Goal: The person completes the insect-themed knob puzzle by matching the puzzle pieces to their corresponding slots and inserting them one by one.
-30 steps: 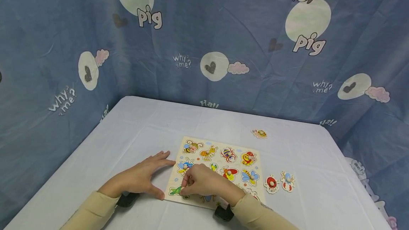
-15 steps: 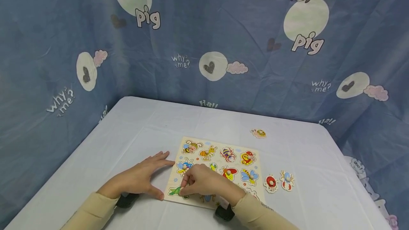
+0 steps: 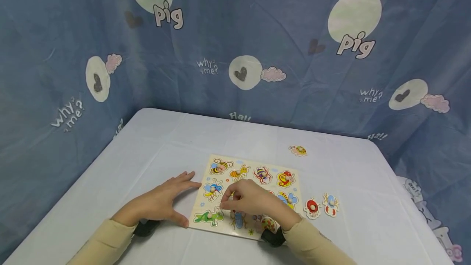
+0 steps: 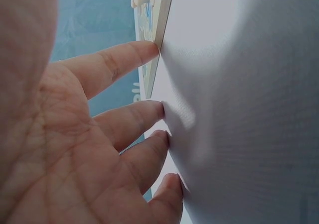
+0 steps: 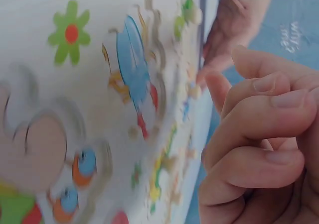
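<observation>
A wooden knob puzzle board [image 3: 220, 229] with insect pieces lies on the table. My left hand [image 3: 158, 201] rests at its left side, fingers spread; in the left wrist view a fingertip meets the board's edge [image 4: 162, 20]. Hovering over the lower middle of the board is my right hand [image 3: 252, 199], fingers loosely bent and nothing between them. The green grasshopper piece [image 3: 209, 216] sits in the lower left corner, its knob showing. Beside it a blue beetle picture [image 3: 239, 220] has no knob. My right hand covers part of the middle row.
To the board's right lie two loose pieces, a red ladybug [image 3: 312, 208] and a blue beetle with red pincers [image 3: 330, 205]. A yellow and pink snail piece [image 3: 298, 150] lies behind the board. Blue printed cloth [image 3: 206, 93] hangs behind the white table [image 3: 165, 142].
My right hand has let go of the grasshopper piece and moved up and to the right, uncovering it. The left hand stays by the board's edge.
</observation>
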`<state>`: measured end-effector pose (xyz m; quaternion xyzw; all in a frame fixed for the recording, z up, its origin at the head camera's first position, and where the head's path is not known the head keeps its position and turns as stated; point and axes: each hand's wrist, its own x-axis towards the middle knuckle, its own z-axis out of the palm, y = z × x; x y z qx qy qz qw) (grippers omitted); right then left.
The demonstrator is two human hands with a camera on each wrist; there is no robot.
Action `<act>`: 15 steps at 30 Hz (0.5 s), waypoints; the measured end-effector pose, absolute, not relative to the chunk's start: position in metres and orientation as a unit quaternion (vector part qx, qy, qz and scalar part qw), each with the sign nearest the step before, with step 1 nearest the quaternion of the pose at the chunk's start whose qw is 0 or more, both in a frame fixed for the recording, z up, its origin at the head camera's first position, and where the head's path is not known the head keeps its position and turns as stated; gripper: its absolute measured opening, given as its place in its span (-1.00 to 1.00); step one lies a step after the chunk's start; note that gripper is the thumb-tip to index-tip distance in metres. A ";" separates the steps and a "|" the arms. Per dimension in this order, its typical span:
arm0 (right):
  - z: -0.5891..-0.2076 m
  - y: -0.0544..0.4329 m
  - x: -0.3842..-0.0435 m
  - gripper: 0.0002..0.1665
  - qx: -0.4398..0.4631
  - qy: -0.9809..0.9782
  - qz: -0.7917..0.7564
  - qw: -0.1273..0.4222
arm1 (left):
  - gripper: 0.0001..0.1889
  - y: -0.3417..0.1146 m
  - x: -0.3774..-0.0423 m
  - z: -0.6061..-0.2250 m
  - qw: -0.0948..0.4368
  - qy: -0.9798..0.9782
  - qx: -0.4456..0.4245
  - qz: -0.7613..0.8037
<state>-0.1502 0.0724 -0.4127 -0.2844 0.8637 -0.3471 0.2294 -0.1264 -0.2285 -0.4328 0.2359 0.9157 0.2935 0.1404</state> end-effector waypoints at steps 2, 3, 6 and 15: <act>-0.410 0.080 -0.150 -0.87 -0.285 0.865 -0.349 0.219 | 0.10 -0.228 -0.126 -0.433 0.139 0.917 0.234 0.292; -0.409 0.084 -0.150 -0.87 -0.284 0.865 -0.353 0.215 | 0.10 -0.228 -0.126 -0.433 0.139 0.917 0.233 0.291; -0.405 0.098 -0.148 -0.86 -0.281 0.865 -0.364 0.200 | 0.10 -0.228 -0.126 -0.433 0.135 0.918 0.233 0.292; -0.399 0.150 -0.138 -0.79 -0.211 0.868 -0.407 0.189 | 0.09 -0.229 -0.124 -0.432 0.134 0.915 0.234 0.299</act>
